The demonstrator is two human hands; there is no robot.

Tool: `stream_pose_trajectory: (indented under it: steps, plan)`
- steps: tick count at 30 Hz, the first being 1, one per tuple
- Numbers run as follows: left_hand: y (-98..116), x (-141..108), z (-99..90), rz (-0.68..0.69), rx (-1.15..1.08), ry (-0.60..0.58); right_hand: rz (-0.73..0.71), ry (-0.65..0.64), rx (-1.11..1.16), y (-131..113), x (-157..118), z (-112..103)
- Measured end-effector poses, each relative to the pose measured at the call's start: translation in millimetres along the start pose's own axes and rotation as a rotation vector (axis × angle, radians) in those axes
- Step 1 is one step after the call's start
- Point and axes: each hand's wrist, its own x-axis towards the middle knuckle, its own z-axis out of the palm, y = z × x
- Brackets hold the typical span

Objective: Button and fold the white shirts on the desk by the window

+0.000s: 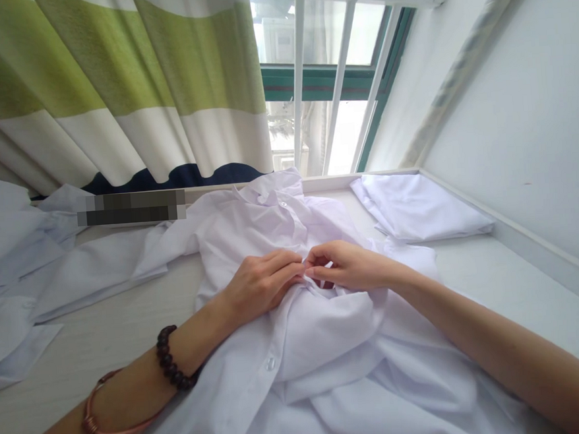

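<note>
A white button-up garment (241, 230), long-sleeved with a collar, lies spread out with its collar toward the window. My left hand (268, 278) and my right hand (340, 264) meet at its front opening, both with fingers pinched on the placket cloth. Whatever small part sits between the fingertips is hidden. One button (283, 205) shows near the collar, and a lower button (270, 363) shows on the strip nearer me. The cloth below my right hand is bunched in loose folds. A dark bead bracelet (169, 359) circles my left wrist.
A folded white garment (417, 205) lies at the back right by the wall. More crumpled white cloth (9, 250) is heaped at the left. Behind the low back edge hang a green-and-cream curtain (160, 67) and white window bars (331, 102).
</note>
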Motion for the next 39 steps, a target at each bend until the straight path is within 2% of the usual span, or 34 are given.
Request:
stream_pose_trajectory:
  steps: [3,8,17,20,24,26,29,34,39]
  plan:
    - [1.5,1.1,-1.7,0.054,-0.001,0.016,0.055,-0.058,-0.024,-9.5,-4.0,-6.4]
    - [0.4,-0.8,-2.0,0.111,-0.001,0.002,0.038,-0.173,-0.053,-9.3,-6.9,-9.3]
    - [3.9,4.3,-3.6,0.168,0.106,-0.050,0.063,-0.144,-0.056,-9.4,-5.5,-5.8]
    - [6.0,6.2,-2.1,0.150,0.162,-0.075,0.125,-0.143,0.025,-7.9,-4.9,-4.6]
    - [5.7,6.1,0.5,0.148,0.161,-0.099,0.198,-0.209,0.288,0.8,-1.2,-0.7]
    - [5.2,5.7,0.9,0.124,0.142,-0.141,0.183,-0.247,0.340,4.6,0.8,0.8]
    - [4.5,5.1,0.5,0.114,0.131,-0.169,0.114,-0.268,0.257,6.7,2.0,0.9]
    - [3.0,5.0,-2.1,0.134,0.122,-0.121,-0.062,-0.259,0.141,8.7,2.8,0.7]
    - [0.8,5.5,-6.1,0.186,0.100,-0.078,-0.119,-0.219,0.226,13.4,4.4,5.1]
